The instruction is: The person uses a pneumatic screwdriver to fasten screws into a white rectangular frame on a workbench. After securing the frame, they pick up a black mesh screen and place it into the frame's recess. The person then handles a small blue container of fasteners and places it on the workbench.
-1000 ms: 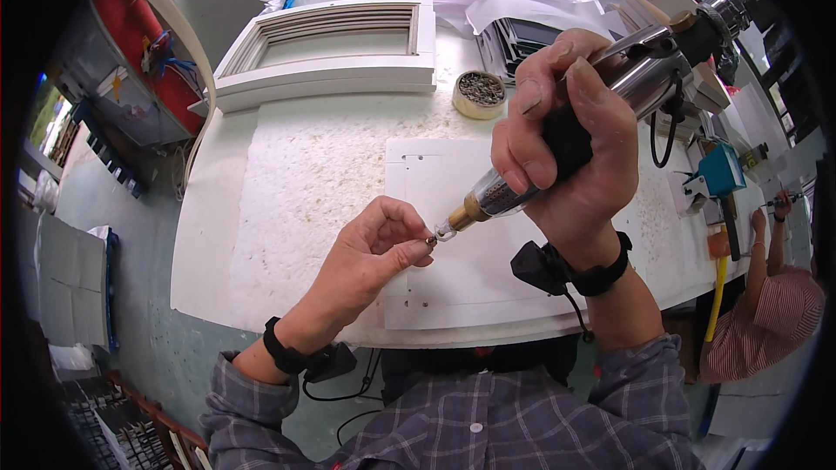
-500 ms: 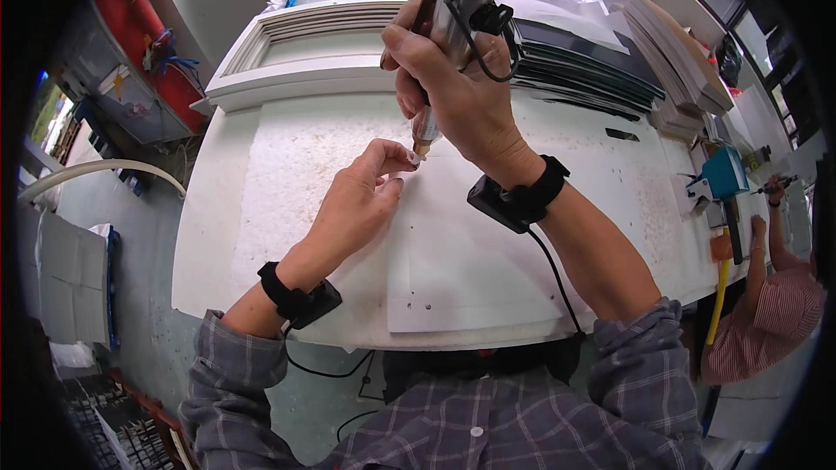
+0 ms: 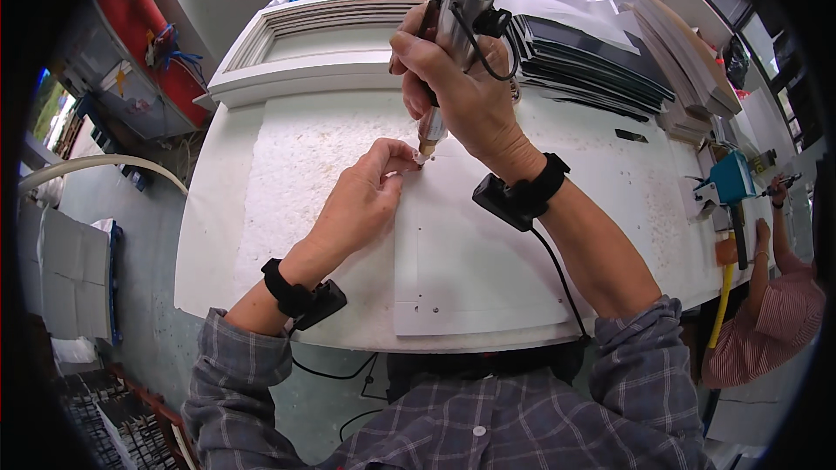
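My right hand [image 3: 461, 87] is wrapped round an upright power screwdriver [image 3: 459, 22] with a silver and black body, a cable along its side and a brass-coloured tip. That tip points down at the upper left corner of a white panel [image 3: 488, 252]. Beside the tip, my left hand [image 3: 361, 187] is closed, thumb and forefinger pinched around a small white piece [image 3: 419, 158]. Its exact kind is too small to tell. A few small dark dots, screws or holes, show near the panel's left and lower edges. Both wrists carry black straps with boxes and cables.
White frames [image 3: 305, 74] lie stacked behind my hands. Dark flat panels [image 3: 592, 65] are piled at the back right, beside pale boards [image 3: 688, 57]. A teal tool [image 3: 730, 176] and a yellow-handled hammer [image 3: 725, 270] lie at right, where a co-worker [image 3: 775, 322] in stripes works.
The screwdriver and my right hand have shifted slightly to the right in the picture, along with the table. My left hand keeps its pinch by the tip.
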`<state>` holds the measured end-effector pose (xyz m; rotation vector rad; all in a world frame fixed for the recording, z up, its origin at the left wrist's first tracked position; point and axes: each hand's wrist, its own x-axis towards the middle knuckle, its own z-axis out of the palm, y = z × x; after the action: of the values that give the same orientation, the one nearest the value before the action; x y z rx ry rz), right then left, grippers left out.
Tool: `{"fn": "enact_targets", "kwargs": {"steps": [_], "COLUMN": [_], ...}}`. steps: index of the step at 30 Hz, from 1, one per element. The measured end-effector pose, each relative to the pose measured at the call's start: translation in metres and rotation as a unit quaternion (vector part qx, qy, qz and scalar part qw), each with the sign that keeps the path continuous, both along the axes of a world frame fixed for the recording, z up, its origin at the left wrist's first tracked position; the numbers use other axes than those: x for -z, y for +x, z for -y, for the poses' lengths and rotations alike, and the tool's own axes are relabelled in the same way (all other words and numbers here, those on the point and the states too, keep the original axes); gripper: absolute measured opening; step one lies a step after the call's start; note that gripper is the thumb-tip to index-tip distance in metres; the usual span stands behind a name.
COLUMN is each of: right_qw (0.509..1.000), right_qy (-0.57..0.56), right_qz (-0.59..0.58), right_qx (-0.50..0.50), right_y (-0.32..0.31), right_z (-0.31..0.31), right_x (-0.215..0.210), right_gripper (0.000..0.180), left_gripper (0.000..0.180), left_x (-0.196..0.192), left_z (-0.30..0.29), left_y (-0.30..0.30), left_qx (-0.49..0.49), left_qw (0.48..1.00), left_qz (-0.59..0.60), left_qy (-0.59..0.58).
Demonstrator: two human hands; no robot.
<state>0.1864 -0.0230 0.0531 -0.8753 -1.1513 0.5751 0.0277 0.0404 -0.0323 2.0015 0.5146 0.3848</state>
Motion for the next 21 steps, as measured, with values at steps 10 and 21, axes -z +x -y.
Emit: {"fn": "enact_targets", "kwargs": {"steps": [10, 21], "right_qw": [0.999, 0.992], "right_qy": [-0.047, 0.047], "right_qz": [0.017, 0.096], "right_qx": [0.003, 0.063], "right_y": [-0.002, 0.055], "right_z": [-0.004, 0.073], "right_x": [0.015, -0.042], "right_gripper": [0.019, 0.021], "left_gripper": [0.043, 0.031], "left_x": [0.009, -0.026], "left_z": [-0.005, 0.045], "left_y": [-0.005, 0.000], "left_qx": [-0.004, 0.045], "left_qw": [0.999, 0.979], "left_qz": [0.041, -0.026], "left_qy": [0.003, 0.199]}}
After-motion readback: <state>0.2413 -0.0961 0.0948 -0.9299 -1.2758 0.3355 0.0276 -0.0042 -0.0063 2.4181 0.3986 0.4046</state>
